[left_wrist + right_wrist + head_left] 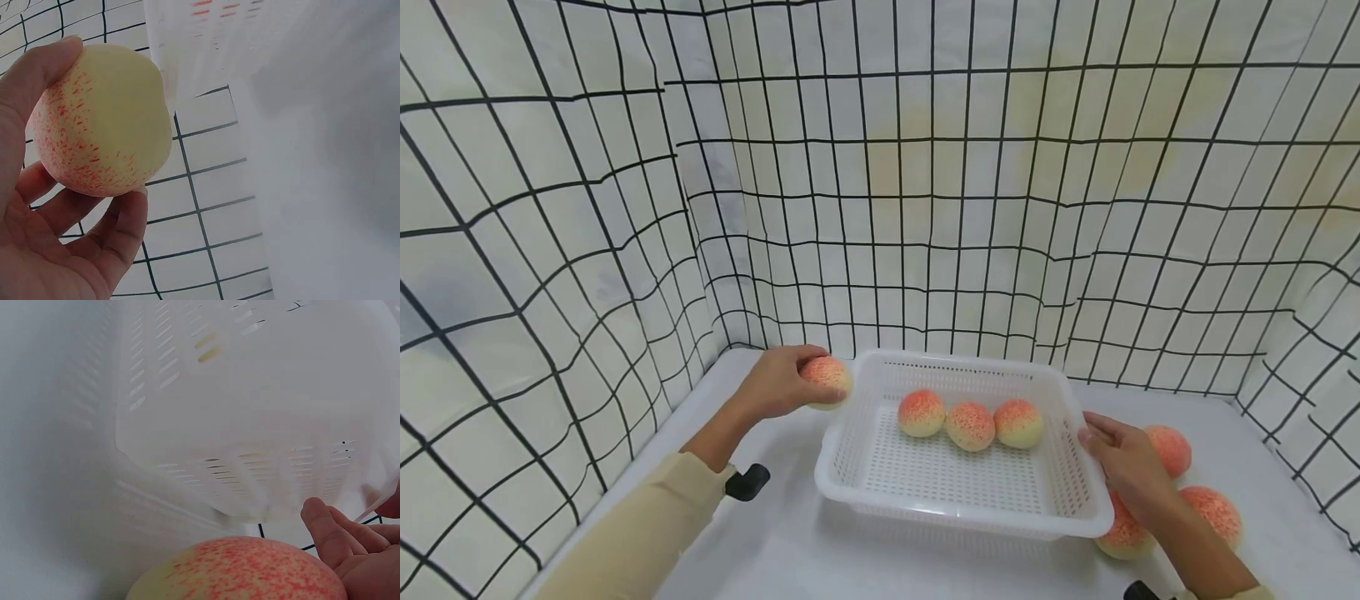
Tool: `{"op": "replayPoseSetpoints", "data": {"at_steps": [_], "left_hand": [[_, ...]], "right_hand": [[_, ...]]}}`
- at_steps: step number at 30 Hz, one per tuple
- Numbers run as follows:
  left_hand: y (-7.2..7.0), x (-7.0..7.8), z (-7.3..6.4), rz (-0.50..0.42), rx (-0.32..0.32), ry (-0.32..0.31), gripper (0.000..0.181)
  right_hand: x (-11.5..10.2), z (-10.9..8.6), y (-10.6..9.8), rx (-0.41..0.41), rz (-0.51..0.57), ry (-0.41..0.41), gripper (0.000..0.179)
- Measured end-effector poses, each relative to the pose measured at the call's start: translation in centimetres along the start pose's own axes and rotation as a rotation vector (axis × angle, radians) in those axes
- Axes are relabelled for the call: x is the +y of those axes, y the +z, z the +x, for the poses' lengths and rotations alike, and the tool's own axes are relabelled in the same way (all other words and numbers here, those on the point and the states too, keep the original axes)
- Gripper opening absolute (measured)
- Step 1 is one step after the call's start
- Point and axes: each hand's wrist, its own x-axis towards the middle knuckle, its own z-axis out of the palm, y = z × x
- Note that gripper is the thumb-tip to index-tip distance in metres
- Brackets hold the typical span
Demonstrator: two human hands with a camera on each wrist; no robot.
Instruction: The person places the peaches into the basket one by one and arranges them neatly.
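The left hand (775,383) cups a round pink-and-yellow peach (826,381) just outside the left rim of the white perforated plastic basket (1060,483), fingers curled round it. The right hand (1123,462) grips the basket's right rim, seemingly steadying it on the white desk (790,542); three peaches (971,425) lie inside in a row.

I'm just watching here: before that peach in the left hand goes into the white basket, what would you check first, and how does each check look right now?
1. Peach held firmly: ok. The left hand wraps its fingers round the held peach.
2. Basket steadied: ok. The right hand rests at the right rim of the basket.
3. Room inside: ok. Three peaches sit in a row toward the back, and the front floor is bare.
4. Peach above the basket: not ok. It is just outside the left rim.
5. Loose peaches on the table: cannot tell if they will roll.
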Motion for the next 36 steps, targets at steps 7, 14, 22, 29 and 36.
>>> {"op": "replayPoseSetpoints", "data": {"at_steps": [7, 14, 22, 29, 36], "left_hand": [[0.2, 1.6, 0.3, -0.017, -0.023, -0.008, 0.064], [0.7, 3.4, 0.8, -0.066, -0.057, -0.017, 0.058], [1.3, 5.3, 1.1, -0.066, -0.093, -0.038, 0.063], [2.2, 6.6, 1.3, -0.037, -0.121, -0.080, 0.060], [3.4, 7.1, 1.9, 0.024, -0.155, -0.087, 0.055]], "right_hand": [[0.0, -0.1, 0.0, -0.005, 0.010, 0.004, 0.065], [0.1, 0.1, 0.0, -0.006, 0.009, 0.008, 0.066], [0.0, 0.2, 0.0, 0.005, -0.003, 0.018, 0.066], [0.1, 0.1, 0.0, 0.001, 0.009, 0.013, 0.065], [0.0, 0.1, 0.1, 0.006, 0.010, 0.013, 0.065]]}}
